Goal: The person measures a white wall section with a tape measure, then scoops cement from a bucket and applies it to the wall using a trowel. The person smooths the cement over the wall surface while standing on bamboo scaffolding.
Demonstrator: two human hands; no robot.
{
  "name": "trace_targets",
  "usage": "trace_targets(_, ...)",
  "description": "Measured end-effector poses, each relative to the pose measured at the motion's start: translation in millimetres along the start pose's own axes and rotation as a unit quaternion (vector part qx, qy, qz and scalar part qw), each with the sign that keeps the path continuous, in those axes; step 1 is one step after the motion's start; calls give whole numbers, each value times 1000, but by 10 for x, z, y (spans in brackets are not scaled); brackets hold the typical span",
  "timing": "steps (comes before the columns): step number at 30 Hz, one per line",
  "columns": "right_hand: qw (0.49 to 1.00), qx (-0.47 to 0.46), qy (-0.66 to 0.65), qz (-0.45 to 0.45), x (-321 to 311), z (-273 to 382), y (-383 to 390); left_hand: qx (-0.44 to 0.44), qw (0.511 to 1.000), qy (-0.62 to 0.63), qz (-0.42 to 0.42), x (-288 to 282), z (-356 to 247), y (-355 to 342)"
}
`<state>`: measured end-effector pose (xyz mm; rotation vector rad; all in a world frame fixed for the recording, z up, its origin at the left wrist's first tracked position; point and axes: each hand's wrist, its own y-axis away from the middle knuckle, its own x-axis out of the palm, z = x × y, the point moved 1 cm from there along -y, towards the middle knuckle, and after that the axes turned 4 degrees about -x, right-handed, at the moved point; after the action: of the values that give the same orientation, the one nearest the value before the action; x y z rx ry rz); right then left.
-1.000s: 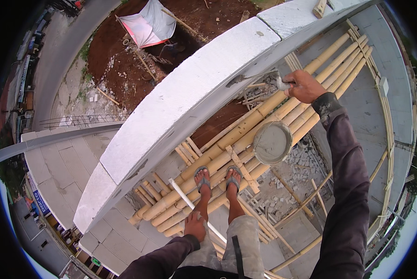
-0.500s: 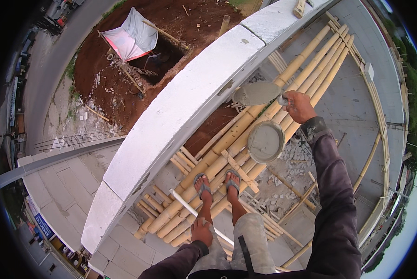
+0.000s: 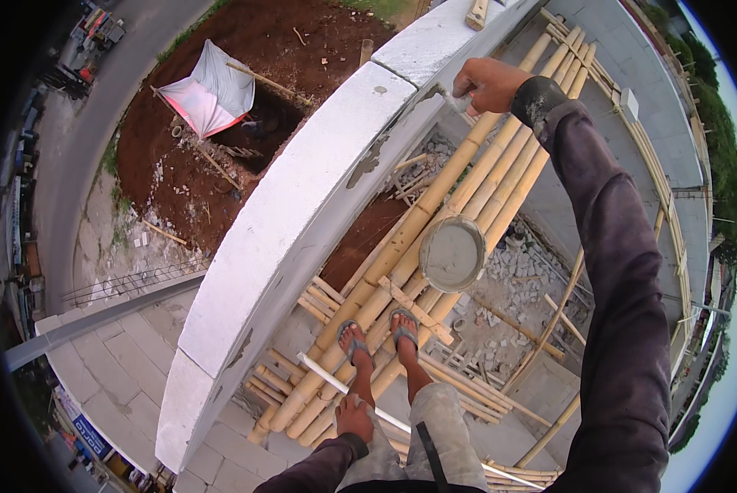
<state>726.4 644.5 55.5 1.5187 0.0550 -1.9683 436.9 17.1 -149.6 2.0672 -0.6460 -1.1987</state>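
My right hand [image 3: 487, 82] is closed on a small trowel [image 3: 459, 102], pressed against the inner face of the white curved wall [image 3: 302, 222] just under its top edge; the blade is mostly hidden. My left hand [image 3: 353, 417] rests flat on my left knee and holds nothing. A round bucket of grey mortar [image 3: 452, 253] sits on the bamboo poles [image 3: 385, 283] below my right arm. My sandalled feet [image 3: 376, 335] stand on those poles.
The bamboo platform hangs high above rubble [image 3: 512, 287] and bare earth. A white pipe [image 3: 335, 382] crosses the poles near my feet. A wooden float [image 3: 477, 12] lies on the wall top. A white and red tarp [image 3: 208, 94] lies far below.
My right hand has moved the trowel along the wall face, and the blade is now tucked against the wall. The left hand stays on my knee.
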Motion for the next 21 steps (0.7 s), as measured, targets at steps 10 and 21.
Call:
trace_targets(10,894,138,-404,-134,1535,-127,1259,-13,1000,-9,2,31,-75,-30)
trace_targets(21,456,63,-867,-190,3036,1202,145,16,999,-49,8,79,14,-45)
